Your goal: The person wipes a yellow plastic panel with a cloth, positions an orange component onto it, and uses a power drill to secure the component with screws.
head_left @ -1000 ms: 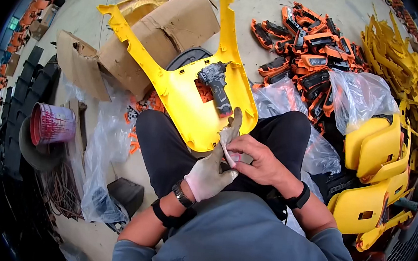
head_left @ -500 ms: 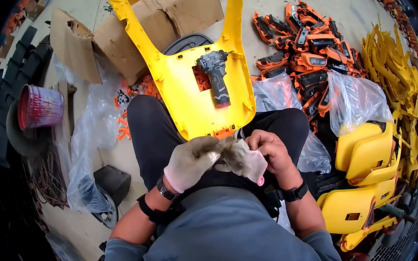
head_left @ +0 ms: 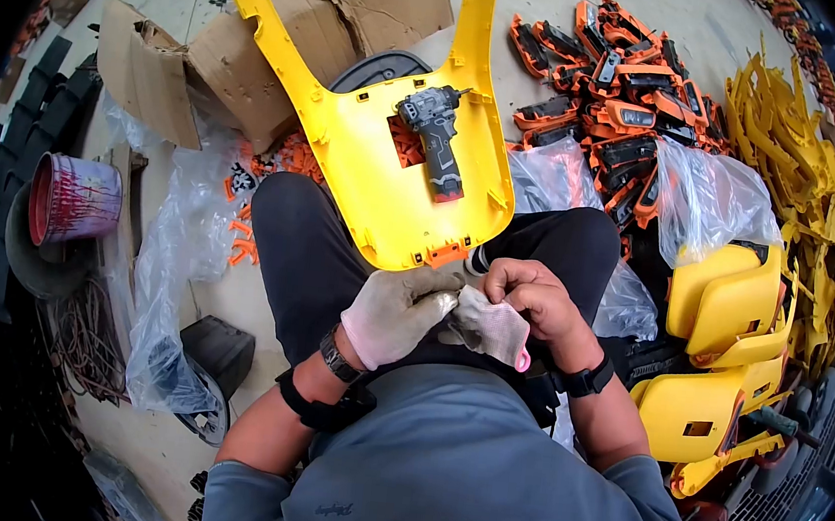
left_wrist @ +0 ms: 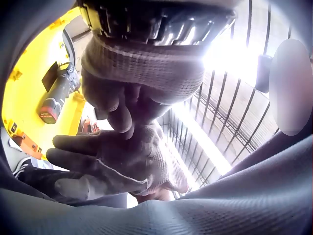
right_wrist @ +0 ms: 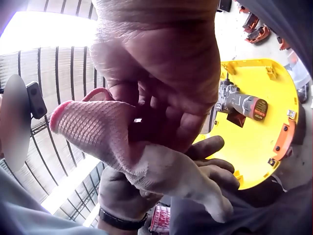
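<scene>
In the head view, a loose work glove (head_left: 496, 330), grey with a pinkish knit cuff, hangs between the hands just above the lap. My left hand (head_left: 387, 320) wears a matching glove and pinches the loose one near its finger end. The bare right hand (head_left: 540, 300) grips the cuff side with thumb and curled fingers. Limp glove fingers (left_wrist: 78, 147) spread out below the left hand in the left wrist view. The cuff (right_wrist: 90, 125) sticks out beside the right palm in the right wrist view.
A yellow plastic panel (head_left: 368, 196) rests against the knees, with a cordless driver (head_left: 434, 140) lying on it. Cardboard boxes (head_left: 308, 44) and a red-stained bucket (head_left: 77, 200) stand left. Orange-black parts (head_left: 624, 100), plastic sheeting (head_left: 714, 204) and yellow panels (head_left: 725, 300) are piled right.
The loose glove has gone from a narrow, upright fold over the panel's edge to a wider, lower shape with its cuff toward the right. Both hands came down and apart, then shifted little.
</scene>
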Motion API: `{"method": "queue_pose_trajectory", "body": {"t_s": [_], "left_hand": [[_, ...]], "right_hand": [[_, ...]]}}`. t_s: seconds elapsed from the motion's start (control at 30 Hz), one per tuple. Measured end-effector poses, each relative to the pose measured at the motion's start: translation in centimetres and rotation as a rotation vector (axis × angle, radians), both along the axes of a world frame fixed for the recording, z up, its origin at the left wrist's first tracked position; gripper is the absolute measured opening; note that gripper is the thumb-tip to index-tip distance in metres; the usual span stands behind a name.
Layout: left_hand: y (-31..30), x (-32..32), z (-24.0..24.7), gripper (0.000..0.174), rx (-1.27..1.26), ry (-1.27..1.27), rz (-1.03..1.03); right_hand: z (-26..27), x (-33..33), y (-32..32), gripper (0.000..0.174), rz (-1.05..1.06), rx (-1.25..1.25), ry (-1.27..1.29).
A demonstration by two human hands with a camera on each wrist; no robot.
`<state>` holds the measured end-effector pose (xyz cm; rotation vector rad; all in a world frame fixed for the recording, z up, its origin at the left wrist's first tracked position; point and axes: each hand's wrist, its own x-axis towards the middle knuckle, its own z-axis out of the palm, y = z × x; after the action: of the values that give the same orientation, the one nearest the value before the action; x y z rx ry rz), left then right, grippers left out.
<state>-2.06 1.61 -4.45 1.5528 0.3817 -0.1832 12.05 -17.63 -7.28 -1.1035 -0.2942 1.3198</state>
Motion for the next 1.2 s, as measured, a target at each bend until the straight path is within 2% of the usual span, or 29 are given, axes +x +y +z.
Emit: {"method": "queue_pose_trajectory", "body": {"t_s": [0.1,0.2,0.23,0.33,0.37,0.4,0.47,0.5,0.6,0.67,0.7,0.8,0.93,0.97,1.03,1.07,1.1,1.13,1.17,1.2], "left_hand": [[-0.3,-0.2,-0.7,0.022,0.129,-0.040,0.099],[0.0,-0.5,-1.0,0.018,0.072,-0.002,0.246],[0.3,-0.6,-1.2,0.016,0.126,-0.042,0.296],[1.1,-0.1,0.0,0.016,-0.111,0.087,0.548],[1.5,-0.1,0.2,0.016,-0.111,0.101,0.558],[1.4,-0.1,0.0,0.015,-0.053,0.052,0.598],[1.1,-0.2,-0.4,0.015,0.062,-0.055,0.676],[0.8,-0.4,-0.1,0.013,0.093,-0.033,0.611],[0.1,-0.9,2.9,0.015,0.225,-0.166,0.010],[-0.9,-0.1,3.9,0.022,0.213,-0.040,-0.056],[-1.1,0.2,3.5,0.017,0.238,-0.023,-0.046],[-1.0,0.1,2.5,0.013,0.307,-0.139,0.063],[-0.2,-1.0,2.3,0.014,0.032,0.101,0.088],[-0.1,-1.0,2.6,0.017,0.052,0.131,0.072],[0.0,-0.6,2.1,0.018,0.201,-0.025,-0.024],[-0.2,-0.5,2.0,0.019,0.270,-0.093,-0.073],[-0.6,0.0,2.0,0.018,0.311,-0.216,-0.084],[-0.6,0.5,2.7,0.018,0.197,-0.186,-0.182],[-0.9,0.3,1.7,0.018,0.243,-0.171,-0.180],[-1.2,0.2,0.7,0.018,0.288,-0.157,-0.174]], "right_hand": [[0.1,-0.1,0.0,0.009,0.006,0.002,-0.001],[0.9,0.0,0.0,0.011,0.035,-0.029,-0.071],[0.9,0.0,-0.2,0.010,0.005,0.000,-0.049],[0.4,0.5,-1.3,0.011,-0.095,0.039,-0.010],[0.2,1.0,-1.5,0.011,-0.103,0.052,0.000],[0.4,1.4,-1.4,0.012,-0.114,0.064,0.008],[1.2,1.4,-1.0,0.012,-0.164,-0.050,-0.165],[1.8,1.5,-0.7,0.013,-0.192,-0.106,-0.250],[4.0,1.1,0.6,0.013,-0.033,-0.149,-0.417],[4.3,0.4,1.5,0.013,-0.017,-0.133,-0.545],[4.8,0.3,1.9,0.013,-0.020,-0.145,-0.580],[5.0,0.4,2.0,0.011,-0.013,-0.177,-0.635],[4.6,0.7,1.5,0.010,-0.008,-0.233,-0.829],[5.0,0.3,1.4,0.010,-0.053,-0.162,-0.918],[7.9,-1.1,1.6,0.011,-0.137,-0.015,-1.087],[9.4,-1.6,1.7,0.012,-0.031,0.171,-1.023],[9.7,-2.4,2.0,0.012,0.071,0.222,-0.846],[9.9,-2.7,2.1,0.012,0.165,0.273,-0.678],[9.0,-2.6,2.0,0.013,0.188,0.184,-0.597],[7.4,-2.8,1.8,0.013,0.053,0.158,-0.536]]}}
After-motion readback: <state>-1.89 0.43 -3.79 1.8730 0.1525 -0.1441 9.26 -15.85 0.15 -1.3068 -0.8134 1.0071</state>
